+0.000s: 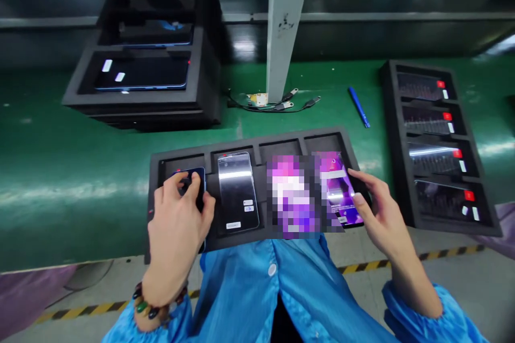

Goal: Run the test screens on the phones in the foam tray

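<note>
"At the front of the green bench (pixel 96 187), where are your hands?"

"Both over a black tray (pixel 256 158). My left hand (pixel 179 220) bends its fingers and thumb onto the dark phone (pixel 200 196) in the leftmost compartment. I can't tell whether they grip it or only rest there."

"And the right one?"

"My right hand (pixel 382 214) has thumb and forefinger spread a little, at the right edge of the lit phone (pixel 338 193) in the rightmost compartment. Whether they pinch it, I can't tell."

"What lies between?"

"A dark-screened phone (pixel 237 187) with white labels, second from the left; the third spot is pixelated."

"And around the tray?"

"A stack of trays (pixel 206 75) behind on the left, a blue pen-shaped tool (pixel 359 107) behind on the right, another loaded tray (pixel 396 161) beyond my right hand."
</note>
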A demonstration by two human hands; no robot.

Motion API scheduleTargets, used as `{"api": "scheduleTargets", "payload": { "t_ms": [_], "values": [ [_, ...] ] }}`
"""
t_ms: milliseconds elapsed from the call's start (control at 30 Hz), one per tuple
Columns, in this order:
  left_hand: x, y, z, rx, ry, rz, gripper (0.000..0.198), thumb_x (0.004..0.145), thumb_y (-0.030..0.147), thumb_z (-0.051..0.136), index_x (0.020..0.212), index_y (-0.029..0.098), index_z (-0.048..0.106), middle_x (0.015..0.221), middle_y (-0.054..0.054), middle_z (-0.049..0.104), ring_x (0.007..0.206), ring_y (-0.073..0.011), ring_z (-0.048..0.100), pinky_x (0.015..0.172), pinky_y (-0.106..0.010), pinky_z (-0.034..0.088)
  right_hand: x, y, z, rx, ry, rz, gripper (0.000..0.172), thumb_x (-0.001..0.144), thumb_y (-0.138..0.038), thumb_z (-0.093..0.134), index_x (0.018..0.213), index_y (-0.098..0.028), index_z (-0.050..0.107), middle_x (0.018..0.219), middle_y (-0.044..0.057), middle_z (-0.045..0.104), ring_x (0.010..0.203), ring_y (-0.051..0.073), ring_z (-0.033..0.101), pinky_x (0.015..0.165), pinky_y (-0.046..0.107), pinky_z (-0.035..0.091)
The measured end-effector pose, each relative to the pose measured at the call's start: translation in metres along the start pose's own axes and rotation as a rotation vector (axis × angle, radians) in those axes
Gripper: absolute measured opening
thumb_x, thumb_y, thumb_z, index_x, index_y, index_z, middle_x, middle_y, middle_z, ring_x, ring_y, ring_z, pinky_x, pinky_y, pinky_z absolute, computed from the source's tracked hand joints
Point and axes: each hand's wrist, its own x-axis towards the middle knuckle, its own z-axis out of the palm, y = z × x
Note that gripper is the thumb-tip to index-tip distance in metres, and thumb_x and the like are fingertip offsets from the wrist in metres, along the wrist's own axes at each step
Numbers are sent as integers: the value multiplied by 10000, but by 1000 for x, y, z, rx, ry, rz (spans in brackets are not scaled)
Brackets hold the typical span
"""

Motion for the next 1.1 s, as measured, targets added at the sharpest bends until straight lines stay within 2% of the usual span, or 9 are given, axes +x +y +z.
{"api": "scheduleTargets", "payload": {
  "t_ms": [133,233,400,467,633,733,833,900,1100],
  "values": [
    [-3,-32,-3,-195,66,84,533,1077,493,603,1481,166,724,1597,-221,594,1440,-437,598,1209,-624,545,-10,5,-13,34,10,-100,516,1126,-566,603,1601,-364,609,1649,101,639,1596,405,526,1331,712,393],
    [-17,-66,-16,-292,130,135,439,1049,428,692,1461,282,737,1646,-134,592,1471,-402,596,1278,-653,482,-15,11,-27,-15,1,-205,452,1147,-510,564,1558,-353,668,1531,89,734,1614,407,504,1309,681,422],
    [-45,-109,-26,-433,-8,286,229,1028,316,670,1127,386,863,1666,4,612,1441,-368,622,1272,-687,472,-13,25,-41,2,-221,-396,432,1185,-513,454,1497,-385,723,1254,53,854,1471,390,638,1213,644,488],
    [-48,-116,-20,-458,-59,323,235,1032,316,664,1096,386,879,1691,9,597,1454,-370,608,1253,-688,480,-4,28,-39,-33,-277,-406,438,1196,-509,407,1453,-407,747,1328,49,830,1439,383,658,1222,664,458],
    [-35,-120,-2,-427,-53,226,377,1099,379,585,1428,384,769,1760,-71,510,1599,-409,484,1309,-746,362,22,2,-18,-233,-163,-328,495,1184,-463,446,1657,-386,566,1645,97,646,1615,416,480,1277,724,353],
    [-30,-115,-1,-414,-4,205,449,1126,358,548,1560,373,664,1756,-110,494,1624,-406,456,1313,-746,335,25,-28,-3,-203,-311,-473,488,1178,-432,474,1650,-358,575,1635,119,651,1605,392,502,1261,660,400],
    [-29,-105,-5,-414,1,276,409,1117,325,581,1506,372,696,1751,-85,497,1593,-387,486,1303,-688,366,25,-49,11,-140,-527,-630,416,1184,-360,479,1567,-362,640,1560,85,724,1550,337,576,1278,626,383],
    [-29,-98,-7,-419,-10,338,364,1107,310,606,1443,363,737,1745,-68,504,1575,-374,501,1289,-641,390,28,-54,18,-147,-578,-646,413,1187,-334,480,1573,-367,624,1529,58,756,1561,326,570,1293,640,351],
    [-27,-92,-13,-424,8,370,315,1088,305,632,1352,322,803,1697,-75,566,1512,-355,553,1269,-590,420,50,-44,12,-237,-267,-462,492,1202,-441,432,1685,-388,511,1713,70,612,1659,385,458,1296,711,344]
  ]
}}
